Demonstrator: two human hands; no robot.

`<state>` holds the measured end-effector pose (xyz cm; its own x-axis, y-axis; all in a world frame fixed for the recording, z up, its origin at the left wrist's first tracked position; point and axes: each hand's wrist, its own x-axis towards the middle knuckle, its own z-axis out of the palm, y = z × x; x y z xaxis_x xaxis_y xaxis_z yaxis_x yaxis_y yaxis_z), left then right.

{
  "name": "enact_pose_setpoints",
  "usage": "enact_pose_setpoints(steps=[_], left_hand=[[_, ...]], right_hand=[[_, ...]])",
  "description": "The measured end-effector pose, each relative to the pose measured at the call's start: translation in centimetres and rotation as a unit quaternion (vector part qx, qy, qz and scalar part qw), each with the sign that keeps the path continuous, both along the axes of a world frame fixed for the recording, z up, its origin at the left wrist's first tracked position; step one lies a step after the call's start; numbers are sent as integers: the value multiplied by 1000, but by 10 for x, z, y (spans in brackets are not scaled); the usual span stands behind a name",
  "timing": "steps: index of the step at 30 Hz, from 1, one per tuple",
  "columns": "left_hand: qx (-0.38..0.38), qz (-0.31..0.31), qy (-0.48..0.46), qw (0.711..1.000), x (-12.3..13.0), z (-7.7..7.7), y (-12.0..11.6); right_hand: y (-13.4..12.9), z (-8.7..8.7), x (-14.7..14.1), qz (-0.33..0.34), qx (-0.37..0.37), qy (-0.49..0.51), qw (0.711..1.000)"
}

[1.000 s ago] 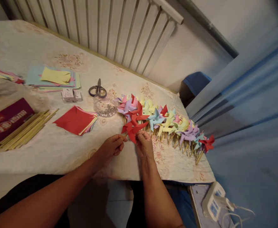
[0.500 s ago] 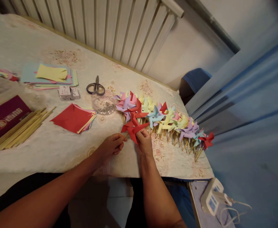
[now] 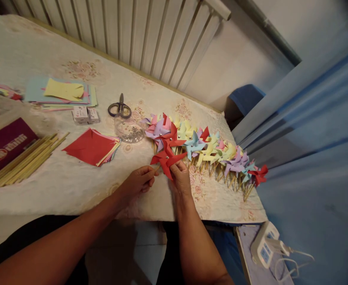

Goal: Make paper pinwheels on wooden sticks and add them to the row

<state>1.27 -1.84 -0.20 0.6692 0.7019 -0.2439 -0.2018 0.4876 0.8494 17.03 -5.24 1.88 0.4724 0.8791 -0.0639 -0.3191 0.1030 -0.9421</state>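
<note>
A red paper pinwheel (image 3: 165,159) with a pin at its centre is held over the near part of the table. My left hand (image 3: 141,180) is closed, pinching its thin wooden stick. My right hand (image 3: 181,176) is closed on the red paper at the lower right of the pinwheel. Just behind stands a long row of finished pinwheels (image 3: 211,148) in red, purple, yellow, blue and pink, some overlapping the held one. To the left lie a stack of square paper sheets (image 3: 90,147), red on top, and a clear round dish of pins (image 3: 132,132).
Scissors (image 3: 120,107) lie behind the dish, near two small white boxes (image 3: 84,114) and coloured paper sheets (image 3: 34,90). Wooden sticks (image 3: 28,160) rest by a purple package (image 3: 7,148) at left. A power strip (image 3: 264,245) sits beyond the table's front right corner.
Both hands keep their grip at nearly the same place. The red pinwheel has shifted very slightly left, and the whole view has moved a little.
</note>
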Motion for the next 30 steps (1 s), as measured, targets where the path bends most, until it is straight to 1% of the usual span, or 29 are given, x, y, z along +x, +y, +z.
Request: enact_pose_setpoints(steps=[9,18,30], left_hand=[[-5,0,-5,1000,1,-1,0],[-6,-3,9,1000,3,6,0],[-4,-12,13,1000,2,2,0]], right_hand=[[0,1,-1,3,0,-2,1000],[0,0,-2,23,7,-19,1000],[2,-5,0,28,25,-5,999]])
